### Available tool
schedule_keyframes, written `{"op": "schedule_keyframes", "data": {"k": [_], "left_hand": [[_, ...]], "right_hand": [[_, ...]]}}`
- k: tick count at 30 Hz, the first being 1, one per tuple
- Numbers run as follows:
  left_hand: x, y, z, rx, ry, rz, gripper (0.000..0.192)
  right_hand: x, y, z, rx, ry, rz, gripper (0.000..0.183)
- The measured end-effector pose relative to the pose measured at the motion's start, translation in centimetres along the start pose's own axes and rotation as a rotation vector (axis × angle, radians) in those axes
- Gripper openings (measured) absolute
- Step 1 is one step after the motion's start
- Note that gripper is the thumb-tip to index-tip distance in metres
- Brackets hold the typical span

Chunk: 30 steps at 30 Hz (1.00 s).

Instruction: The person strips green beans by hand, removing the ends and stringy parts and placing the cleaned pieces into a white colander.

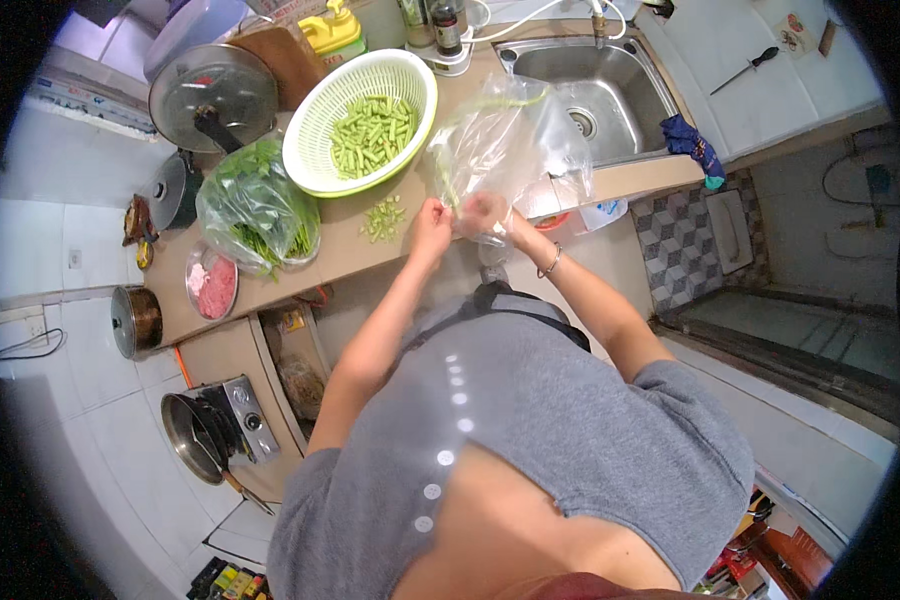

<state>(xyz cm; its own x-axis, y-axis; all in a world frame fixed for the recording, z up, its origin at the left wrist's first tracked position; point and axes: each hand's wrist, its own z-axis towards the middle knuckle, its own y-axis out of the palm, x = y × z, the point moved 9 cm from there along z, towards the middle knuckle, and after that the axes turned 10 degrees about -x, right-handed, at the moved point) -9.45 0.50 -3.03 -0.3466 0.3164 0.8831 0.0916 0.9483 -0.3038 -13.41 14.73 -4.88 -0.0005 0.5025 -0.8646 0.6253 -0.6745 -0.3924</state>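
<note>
A clear plastic bag [487, 139] lies over the counter's front edge beside the sink, with a few long green beans [445, 166] showing in it. My left hand [431, 229] is at the bag's left edge, its fingertips pinched on the lower end of a bean. Thin film partly covers my right hand [486, 213]; its fingers are curled and blurred, so its grip is unclear. A white and green colander [305, 154] stands beyond my left hand, holding cut bean pieces [373, 135]. Small bean trimmings [382, 220] are piled on the counter near that hand.
Left of the colander sit a bag of leafy greens [259, 202] and a bowl of raw minced meat [216, 289]. A steel sink [607, 105] is set in the counter at right, a dark blue cloth [691, 146] on its edge. A gas stove [249, 418] stands lower left.
</note>
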Motion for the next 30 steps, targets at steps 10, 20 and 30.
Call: {"op": "schedule_keyframes", "data": {"k": [10,20,30], "left_hand": [[4.1,0.6,-0.6,-0.07,0.317,0.024,0.002],[1.6,-1.2,0.3,-0.005,0.157,-0.238,0.01],[1.0,0.0,1.0,-0.219,0.181,-0.447,0.015]], "right_hand": [[-0.7,0.4,-0.7,0.043,0.031,0.393,0.043],[-0.4,0.2,-1.0,0.039,-0.056,0.833,0.044],[-2.2,1.6,-1.5,-0.095,0.037,0.753,0.048]]}}
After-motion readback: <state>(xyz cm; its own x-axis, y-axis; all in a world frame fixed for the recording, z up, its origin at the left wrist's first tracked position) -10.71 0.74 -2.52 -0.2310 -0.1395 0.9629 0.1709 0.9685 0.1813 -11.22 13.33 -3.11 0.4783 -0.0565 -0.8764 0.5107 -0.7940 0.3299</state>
